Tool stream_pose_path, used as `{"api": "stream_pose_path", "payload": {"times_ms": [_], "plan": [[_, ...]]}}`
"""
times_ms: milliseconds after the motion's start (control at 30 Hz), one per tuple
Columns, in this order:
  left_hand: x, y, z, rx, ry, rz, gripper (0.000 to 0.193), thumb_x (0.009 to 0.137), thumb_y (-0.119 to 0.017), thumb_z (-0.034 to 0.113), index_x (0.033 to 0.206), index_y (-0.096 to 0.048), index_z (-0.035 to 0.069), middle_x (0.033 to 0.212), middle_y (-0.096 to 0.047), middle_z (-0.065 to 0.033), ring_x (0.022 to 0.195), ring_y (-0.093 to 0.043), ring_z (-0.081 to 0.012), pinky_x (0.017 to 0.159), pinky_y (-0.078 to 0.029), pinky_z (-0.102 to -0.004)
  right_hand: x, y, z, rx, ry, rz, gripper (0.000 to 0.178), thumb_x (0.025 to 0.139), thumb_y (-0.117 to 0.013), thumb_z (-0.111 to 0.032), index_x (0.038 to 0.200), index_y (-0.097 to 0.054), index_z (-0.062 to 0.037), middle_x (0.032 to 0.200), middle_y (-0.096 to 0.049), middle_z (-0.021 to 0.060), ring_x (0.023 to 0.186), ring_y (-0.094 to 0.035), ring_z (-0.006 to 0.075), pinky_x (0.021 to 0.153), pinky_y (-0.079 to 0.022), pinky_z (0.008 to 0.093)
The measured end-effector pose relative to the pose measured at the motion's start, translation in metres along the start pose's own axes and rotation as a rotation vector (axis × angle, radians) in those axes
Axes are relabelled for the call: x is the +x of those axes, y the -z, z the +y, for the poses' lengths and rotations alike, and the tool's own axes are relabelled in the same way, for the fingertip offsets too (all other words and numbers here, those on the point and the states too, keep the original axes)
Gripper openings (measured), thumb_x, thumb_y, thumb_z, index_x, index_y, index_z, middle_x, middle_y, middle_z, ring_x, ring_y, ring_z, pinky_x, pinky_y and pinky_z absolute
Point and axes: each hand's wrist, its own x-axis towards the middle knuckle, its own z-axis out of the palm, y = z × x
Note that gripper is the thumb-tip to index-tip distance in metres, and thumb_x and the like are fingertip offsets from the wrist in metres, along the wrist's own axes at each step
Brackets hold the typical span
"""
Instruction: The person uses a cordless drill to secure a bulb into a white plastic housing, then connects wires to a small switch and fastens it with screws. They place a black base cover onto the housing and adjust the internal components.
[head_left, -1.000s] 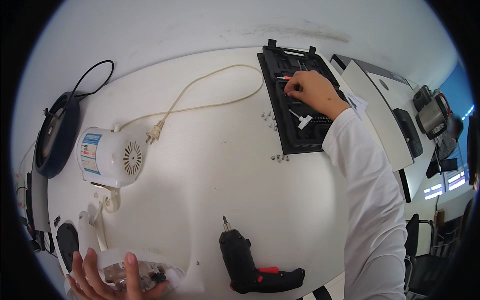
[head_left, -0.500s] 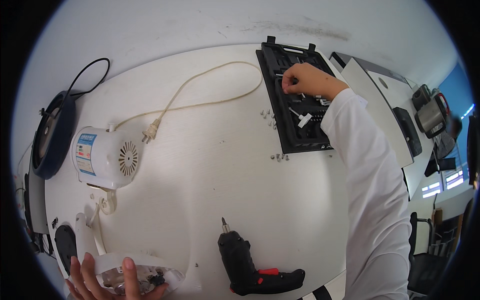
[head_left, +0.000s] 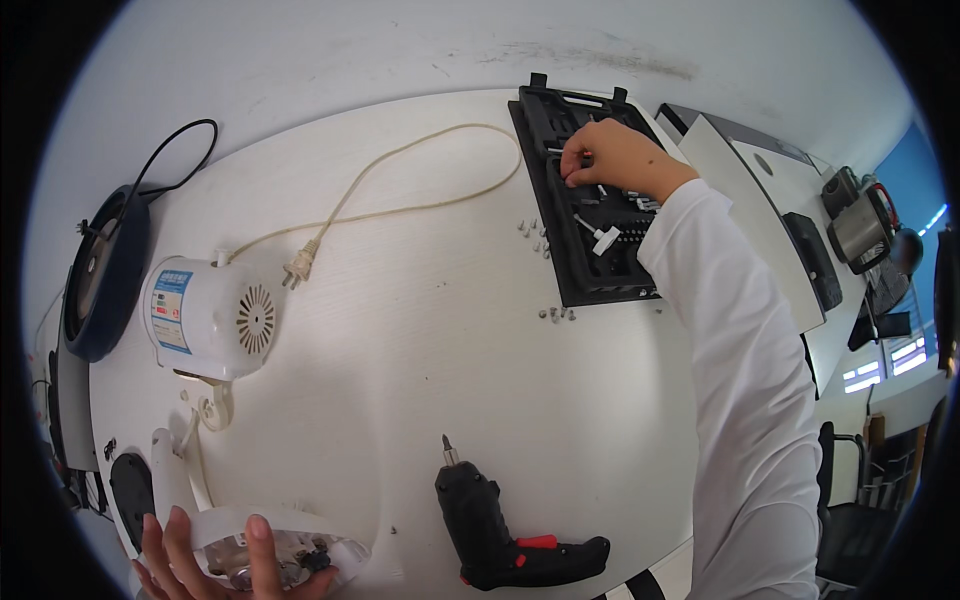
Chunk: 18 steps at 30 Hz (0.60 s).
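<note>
Your right hand (head_left: 622, 160) hangs over the open black tool case (head_left: 575, 282), fingertips pinched down at its left half; can't tell whether anything is between them. Your left hand (head_left: 205, 585), fingers spread, holds the white housing (head_left: 225, 521) at the near left. Key relation: case lies ahead and right, long axis running roughly away from you, directly below the right hand, well apart from the left. White T-shaped piece (head_left: 605, 240) sits inside, nearer you than the right fingertips. Black power screwdriver (head_left: 470, 525) lies nearer the left hand, bit pointing away.
</note>
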Motion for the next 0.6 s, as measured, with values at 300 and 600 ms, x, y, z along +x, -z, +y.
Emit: {"api": "stream_pose_path", "payload": {"times_ms": [300, 600], "plan": [[0.001, -0.002, -0.001, -0.002, -0.004, 0.013, 0.077, 0.086, -0.014, 0.081, 0.136, -0.053, 0.038, 0.137, -0.047, -0.0150, 0.125, -0.044, -0.0366, 0.109, -0.012, -0.0590, 0.000, -0.003, -0.013, -0.195, 0.013, 0.059, 0.004, 0.076, -0.071, -0.011, 0.079, -0.070, -0.0075, 0.079, -0.070, 0.0065, 0.077, -0.067, 0.0237, 0.071, -0.052, 0.0340], [0.004, 0.002, 0.001, 0.006, -0.005, 0.021, 0.075, 0.087, -0.014, 0.080, 0.137, -0.051, 0.039, 0.136, -0.048, -0.0147, 0.122, -0.047, -0.0372, 0.103, -0.023, -0.0588, -0.007, -0.017, 0.003, -0.110, 0.037, 0.225, 0.007, 0.079, -0.068, -0.014, 0.082, -0.071, -0.0085, 0.080, -0.071, 0.0085, 0.077, -0.067, 0.0256, 0.072, -0.052, 0.0338]]}}
